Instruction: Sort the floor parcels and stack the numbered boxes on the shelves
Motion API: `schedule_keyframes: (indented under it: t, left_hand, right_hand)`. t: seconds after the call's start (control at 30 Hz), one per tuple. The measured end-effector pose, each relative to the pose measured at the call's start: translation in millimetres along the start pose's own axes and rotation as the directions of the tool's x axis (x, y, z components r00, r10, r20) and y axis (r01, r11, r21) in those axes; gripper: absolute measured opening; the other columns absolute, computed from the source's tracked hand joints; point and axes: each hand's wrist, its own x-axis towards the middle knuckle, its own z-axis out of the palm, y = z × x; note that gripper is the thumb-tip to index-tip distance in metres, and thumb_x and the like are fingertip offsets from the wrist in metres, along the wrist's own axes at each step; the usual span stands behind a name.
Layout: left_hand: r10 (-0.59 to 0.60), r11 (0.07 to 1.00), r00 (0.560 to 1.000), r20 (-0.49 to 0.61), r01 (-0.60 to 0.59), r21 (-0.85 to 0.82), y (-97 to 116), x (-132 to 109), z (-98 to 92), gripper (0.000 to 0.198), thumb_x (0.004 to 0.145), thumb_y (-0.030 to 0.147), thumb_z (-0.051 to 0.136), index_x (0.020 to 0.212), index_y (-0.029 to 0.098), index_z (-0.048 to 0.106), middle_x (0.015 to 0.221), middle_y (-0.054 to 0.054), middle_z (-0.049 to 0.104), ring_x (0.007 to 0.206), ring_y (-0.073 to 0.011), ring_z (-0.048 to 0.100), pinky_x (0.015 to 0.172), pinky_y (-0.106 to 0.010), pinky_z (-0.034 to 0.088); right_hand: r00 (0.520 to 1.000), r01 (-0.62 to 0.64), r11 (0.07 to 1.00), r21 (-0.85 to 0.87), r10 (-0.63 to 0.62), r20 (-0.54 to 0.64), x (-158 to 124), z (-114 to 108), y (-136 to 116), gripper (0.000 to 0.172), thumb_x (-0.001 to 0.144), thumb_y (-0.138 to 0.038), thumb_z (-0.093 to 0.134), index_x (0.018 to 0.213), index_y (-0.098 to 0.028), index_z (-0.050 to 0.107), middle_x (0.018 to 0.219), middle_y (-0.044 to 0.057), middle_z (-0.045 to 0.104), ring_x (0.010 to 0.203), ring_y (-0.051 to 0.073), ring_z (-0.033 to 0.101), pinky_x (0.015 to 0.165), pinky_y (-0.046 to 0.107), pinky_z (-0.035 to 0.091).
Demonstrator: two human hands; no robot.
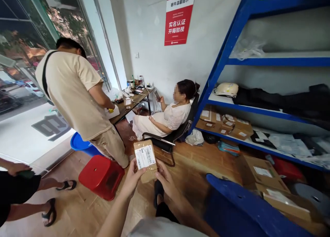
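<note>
Between my two hands is a small brown cardboard parcel (149, 176), held up in front of me and slightly tilted. A white shipping label (145, 157) with a barcode covers most of its upper face, and shiny tape runs over it. My left hand (134, 173) grips the lower left side, its thumb on the label's bottom edge. On the right side, my right hand (164, 174) has its thumb on the front of the box. The fingers behind the parcel are mostly hidden.
A red plastic stool (99, 173) and a blue bin (79, 144) stand left, beside a standing person (72, 86) at a cluttered table (136, 99). Someone sits in a black chair (165, 144). Blue shelving (278, 61) with parcels and a blue panel (232, 202) are right.
</note>
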Motion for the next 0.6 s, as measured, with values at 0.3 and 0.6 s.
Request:
schedule_keyframes:
  t: [0.3, 0.6]
  left_hand:
    - [-0.326, 0.933, 0.894, -0.306, 0.253, -0.255, 36.7, 197.7, -0.6, 0.056, 0.071, 0.044, 0.082, 0.114, 0.020, 0.055, 0.103, -0.010, 0.073, 0.090, -0.0233, 0.072, 0.080, -0.039, 0.059]
    - [-0.328, 0.930, 0.859, -0.393, 0.220, -0.295, 56.5, 344.2, -8.1, 0.066, 0.063, 0.042, 0.086, 0.115, 0.019, 0.052, 0.092, -0.008, 0.073, 0.086, -0.0235, 0.072, 0.072, -0.032, 0.058]
  right_hand:
    - [0.991, -0.064, 0.971, -0.230, 0.088, 0.099, 237.7, -42.1, -31.0, 0.036, 0.077, -0.040, 0.065, 0.107, -0.023, 0.075, 0.117, 0.008, 0.071, 0.115, 0.032, 0.060, 0.106, 0.048, 0.040]
    - [0.982, -0.190, 0.972, -0.139, 0.187, -0.038, 379.5, -28.6, 19.7, 0.055, 0.070, -0.052, 0.077, 0.114, -0.020, 0.067, 0.119, 0.010, 0.068, 0.114, 0.032, 0.061, 0.102, 0.046, 0.046]
